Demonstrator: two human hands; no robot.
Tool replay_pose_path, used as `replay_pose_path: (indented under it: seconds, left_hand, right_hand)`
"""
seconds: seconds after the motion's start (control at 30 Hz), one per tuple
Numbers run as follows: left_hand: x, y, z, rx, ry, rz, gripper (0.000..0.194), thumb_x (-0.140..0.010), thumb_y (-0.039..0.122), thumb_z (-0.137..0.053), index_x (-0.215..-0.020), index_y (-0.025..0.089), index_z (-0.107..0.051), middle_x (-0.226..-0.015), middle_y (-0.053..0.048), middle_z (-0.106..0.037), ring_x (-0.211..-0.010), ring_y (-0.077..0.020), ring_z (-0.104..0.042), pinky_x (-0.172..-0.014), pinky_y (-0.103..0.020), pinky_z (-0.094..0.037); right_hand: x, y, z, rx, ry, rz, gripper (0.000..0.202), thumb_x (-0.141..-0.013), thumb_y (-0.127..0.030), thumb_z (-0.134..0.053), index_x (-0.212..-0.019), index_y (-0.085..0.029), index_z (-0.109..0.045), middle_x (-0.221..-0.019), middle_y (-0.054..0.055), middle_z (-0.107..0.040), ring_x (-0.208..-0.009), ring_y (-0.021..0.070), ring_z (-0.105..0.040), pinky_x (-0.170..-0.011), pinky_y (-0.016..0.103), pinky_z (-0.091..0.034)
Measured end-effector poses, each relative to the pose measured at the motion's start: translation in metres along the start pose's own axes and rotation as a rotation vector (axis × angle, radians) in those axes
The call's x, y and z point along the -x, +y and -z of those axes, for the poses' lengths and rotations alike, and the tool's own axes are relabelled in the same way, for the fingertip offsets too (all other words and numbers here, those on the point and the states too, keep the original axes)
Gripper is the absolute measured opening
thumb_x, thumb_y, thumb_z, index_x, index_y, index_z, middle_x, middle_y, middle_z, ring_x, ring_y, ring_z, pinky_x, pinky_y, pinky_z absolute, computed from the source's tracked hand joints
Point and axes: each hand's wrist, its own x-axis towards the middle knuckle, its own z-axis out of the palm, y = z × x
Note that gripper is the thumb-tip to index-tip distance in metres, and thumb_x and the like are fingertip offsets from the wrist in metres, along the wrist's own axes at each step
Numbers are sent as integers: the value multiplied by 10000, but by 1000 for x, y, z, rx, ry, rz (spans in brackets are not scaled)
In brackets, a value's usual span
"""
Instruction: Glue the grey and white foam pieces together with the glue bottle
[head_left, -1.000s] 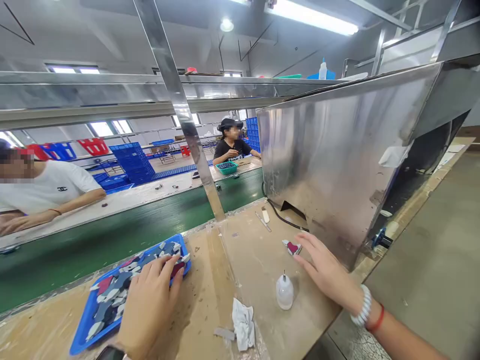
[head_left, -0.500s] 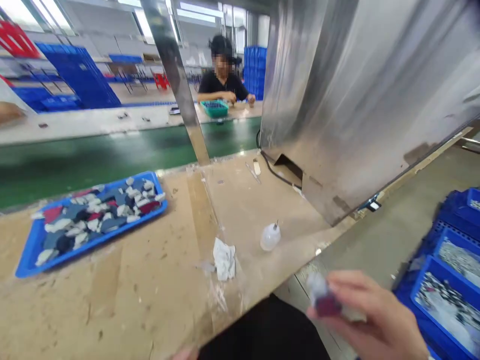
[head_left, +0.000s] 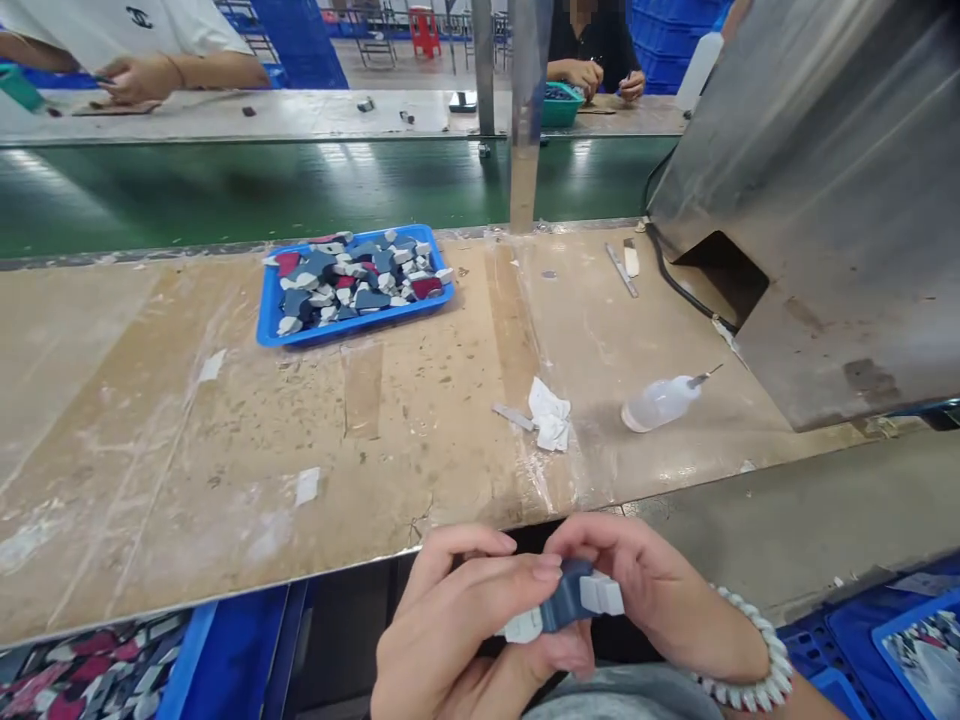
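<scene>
Head view: Beyond a scuffed tabletop (head_left: 420,400) edge, a blue tray (head_left: 268,312) sits heaped with loose parts (head_left: 371,298), while nearer the lap a left hand (head_left: 457,620) closes fingers and thumb on a blue-and-white piece (head_left: 566,596). The right hand (head_left: 645,570) curls behind it, its grip partly hidden. The step appears to be close two-handed handling; the next move likely calls for steady, light fingertips.
</scene>
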Motion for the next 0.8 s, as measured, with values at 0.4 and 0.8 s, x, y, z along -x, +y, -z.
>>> replay_pose_path:
  seconds: [0.4,0.8]
  left_hand:
    - [-2,0,11,-69,-13,-52,113,-885,228,-803,-960,189,-728,-794,-24,-764,-703,-180,-675,-598,-290,-613]
    - [-10,-34,26,-385,51,27,79,-947,155,-714,-1017,192,-714,-934,-15,-660,-902,-133,-632,-771,-221,-532]
  right_hand:
    - [-19,21,-11,-216,-91,47,415,-830,-536,-810,-1031,-193,-688,-651,-5,-638,-486,119,-605,-468,194,-503]
    - [16,-2,18,703,862,638,181,-988,-337,-648,-1108,-225,-723,-751,12,-654,-645,141,-622,-594,239,-509]
